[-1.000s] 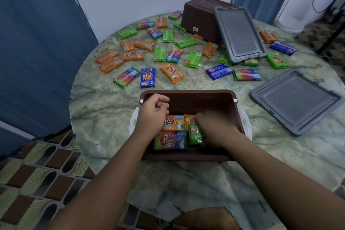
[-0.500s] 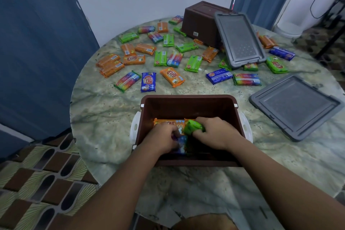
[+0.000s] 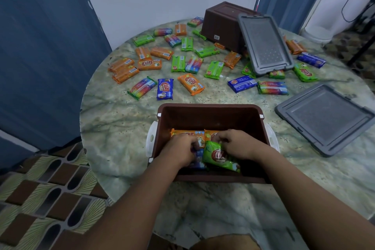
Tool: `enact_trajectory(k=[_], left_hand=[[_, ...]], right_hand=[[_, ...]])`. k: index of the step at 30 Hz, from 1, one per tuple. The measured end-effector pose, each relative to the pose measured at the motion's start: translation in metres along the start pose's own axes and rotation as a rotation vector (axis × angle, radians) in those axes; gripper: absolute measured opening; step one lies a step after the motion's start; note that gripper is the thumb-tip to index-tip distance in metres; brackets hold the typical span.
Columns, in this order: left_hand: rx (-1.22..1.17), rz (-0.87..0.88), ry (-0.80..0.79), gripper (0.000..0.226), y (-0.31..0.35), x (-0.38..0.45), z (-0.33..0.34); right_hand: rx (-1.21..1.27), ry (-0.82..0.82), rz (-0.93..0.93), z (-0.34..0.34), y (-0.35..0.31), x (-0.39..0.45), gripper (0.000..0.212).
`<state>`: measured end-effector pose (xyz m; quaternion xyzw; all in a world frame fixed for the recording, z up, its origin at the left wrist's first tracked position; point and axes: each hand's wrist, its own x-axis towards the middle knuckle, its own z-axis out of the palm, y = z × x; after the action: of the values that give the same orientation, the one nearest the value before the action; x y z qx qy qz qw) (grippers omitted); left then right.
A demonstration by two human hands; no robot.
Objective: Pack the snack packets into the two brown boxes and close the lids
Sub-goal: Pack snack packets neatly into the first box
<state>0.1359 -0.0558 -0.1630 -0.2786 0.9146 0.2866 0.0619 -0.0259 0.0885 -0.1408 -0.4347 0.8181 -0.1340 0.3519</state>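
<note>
An open brown box (image 3: 211,113) with white side handles stands at the table's near edge. Both my hands are inside it. My right hand (image 3: 235,144) grips a green snack packet (image 3: 219,156) that lies tilted over the others. My left hand (image 3: 180,151) presses on a blue packet (image 3: 197,161) beside it, fingers curled. Two orange packets (image 3: 190,134) lie along the far side of the box floor. A second brown box (image 3: 221,24) stands upside down at the back. Many loose packets (image 3: 190,84) are scattered across the table.
One grey lid (image 3: 263,44) leans against the upturned box. Another grey lid (image 3: 324,117) lies flat at the right. The round marble table (image 3: 113,119) ends close to the left of the box, with patterned floor below. A blue curtain hangs at the left.
My left hand dropped from the box's rim down onto the packets. My right hand lifted the green packet and turned it so that it lies flatter, face up.
</note>
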Motion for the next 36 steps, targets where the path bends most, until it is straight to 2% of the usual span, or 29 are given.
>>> enact_trajectory(k=[5, 7, 10, 14, 16, 18, 20, 22, 23, 26, 27, 28, 30, 31, 32, 34, 36], left_hand=[[-0.005, 0.001, -0.016, 0.028, 0.002, -0.001, -0.002], [0.015, 0.009, -0.024, 0.033, 0.003, -0.002, -0.003], [0.139, 0.022, -0.100, 0.059, 0.007, -0.006, -0.006], [0.206, 0.012, -0.151, 0.069, 0.009, -0.006, -0.007], [0.219, 0.019, -0.142, 0.070, 0.009, -0.005, -0.007], [0.223, 0.025, -0.135, 0.071, 0.008, -0.005, -0.007], [0.203, 0.021, -0.146, 0.069, 0.008, -0.005, -0.007], [0.149, 0.003, -0.105, 0.060, 0.011, -0.008, -0.010], [0.121, -0.005, -0.030, 0.055, 0.014, -0.011, -0.013], [0.128, 0.020, 0.392, 0.049, 0.025, -0.027, -0.028], [0.155, 0.030, 0.523, 0.051, 0.028, -0.033, -0.034], [0.208, 0.035, 0.634, 0.053, 0.028, -0.037, -0.040], [0.350, -0.025, 0.761, 0.060, 0.025, -0.041, -0.052], [0.386, -0.106, 0.737, 0.065, 0.021, -0.040, -0.057], [0.362, -0.202, 0.658, 0.071, 0.016, -0.037, -0.061], [0.141, -0.360, 0.423, 0.082, 0.006, -0.027, -0.064], [-0.100, -0.421, 0.294, 0.080, 0.001, -0.017, -0.060]], right_hand=[[-0.260, 0.102, -0.066, 0.006, 0.001, -0.004, 0.038], [-0.353, 0.107, -0.091, 0.008, -0.001, -0.009, 0.052], [-0.384, 0.048, -0.124, 0.013, -0.001, -0.012, 0.078], [-0.533, 0.001, -0.143, 0.014, 0.003, -0.010, 0.073], [-0.583, 0.001, -0.147, 0.014, 0.004, -0.010, 0.078], [-0.556, 0.029, -0.132, 0.015, 0.003, -0.012, 0.082], [-0.479, 0.072, -0.131, 0.012, -0.002, -0.015, 0.075], [-0.391, 0.204, -0.161, 0.005, -0.011, -0.023, 0.061], [-0.356, 0.338, -0.188, 0.001, -0.015, -0.029, 0.052], [-0.313, 0.877, -0.187, -0.014, -0.016, -0.045, 0.037], [-0.286, 0.985, -0.106, -0.018, -0.013, -0.049, 0.041], [-0.229, 1.013, 0.006, -0.021, -0.008, -0.051, 0.048], [-0.033, 0.885, 0.224, -0.023, 0.003, -0.049, 0.068], [0.074, 0.789, 0.290, -0.023, 0.008, -0.047, 0.074], [0.167, 0.700, 0.331, -0.024, 0.011, -0.046, 0.074], [0.262, 0.585, 0.377, -0.027, 0.015, -0.043, 0.056], [0.272, 0.575, 0.383, -0.030, 0.016, -0.040, 0.043]])
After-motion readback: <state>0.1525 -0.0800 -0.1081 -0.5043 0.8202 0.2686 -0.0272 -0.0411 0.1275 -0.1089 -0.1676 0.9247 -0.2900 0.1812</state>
